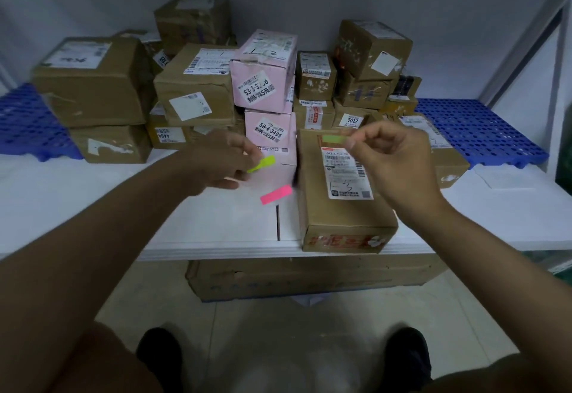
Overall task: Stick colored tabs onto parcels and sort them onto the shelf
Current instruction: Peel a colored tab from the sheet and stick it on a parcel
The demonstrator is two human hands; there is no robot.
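A brown cardboard parcel with a white label lies at the front edge of the white shelf. My right hand pinches a green tab just above the parcel's far end. Left of the parcel, my left hand pinches a yellow-green pad of tabs. A pink pad of tabs lies flat on the shelf below it, close to the parcel's left side.
Several brown and pink parcels are piled at the back of the shelf. Blue plastic grids lie at the back left and right. A long cardboard box sits under the shelf on the tiled floor.
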